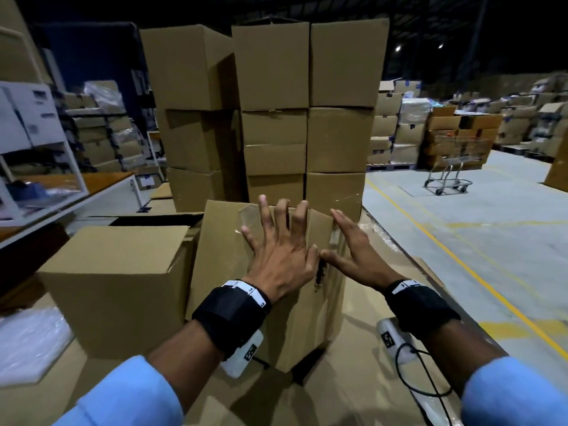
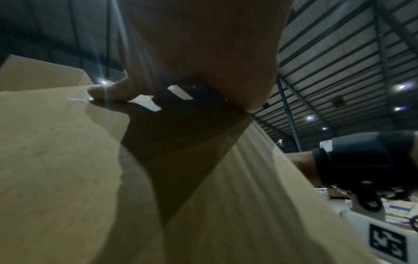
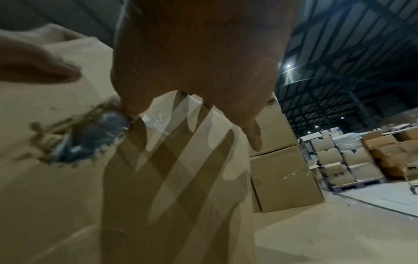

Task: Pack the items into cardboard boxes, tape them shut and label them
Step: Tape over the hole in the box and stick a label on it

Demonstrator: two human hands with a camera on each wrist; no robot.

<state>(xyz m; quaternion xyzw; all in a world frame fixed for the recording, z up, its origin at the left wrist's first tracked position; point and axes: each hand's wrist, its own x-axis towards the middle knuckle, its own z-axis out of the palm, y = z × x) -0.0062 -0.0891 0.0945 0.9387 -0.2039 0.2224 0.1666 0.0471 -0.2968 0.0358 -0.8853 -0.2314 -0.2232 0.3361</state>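
Observation:
A closed cardboard box (image 1: 227, 256) stands tilted in front of me on a cardboard-covered surface, with clear tape (image 1: 250, 218) across its top. My left hand (image 1: 278, 241) lies flat on the top, fingers spread wide and straight. My right hand (image 1: 350, 244) presses with straight fingers on the box's right top edge, its thumb beside the left thumb. A torn hole (image 3: 90, 137) shows in the box wall just below the right thumb. In the left wrist view the palm (image 2: 199, 53) sits over the cardboard (image 2: 56, 160).
An open-flapped box (image 1: 116, 281) stands to the left, touching the taped one. Behind rises a tall stack of sealed boxes (image 1: 276, 118). A table (image 1: 46, 195) is at far left, a shopping trolley (image 1: 451, 170) on the grey floor at right, bubble wrap (image 1: 27, 342) at lower left.

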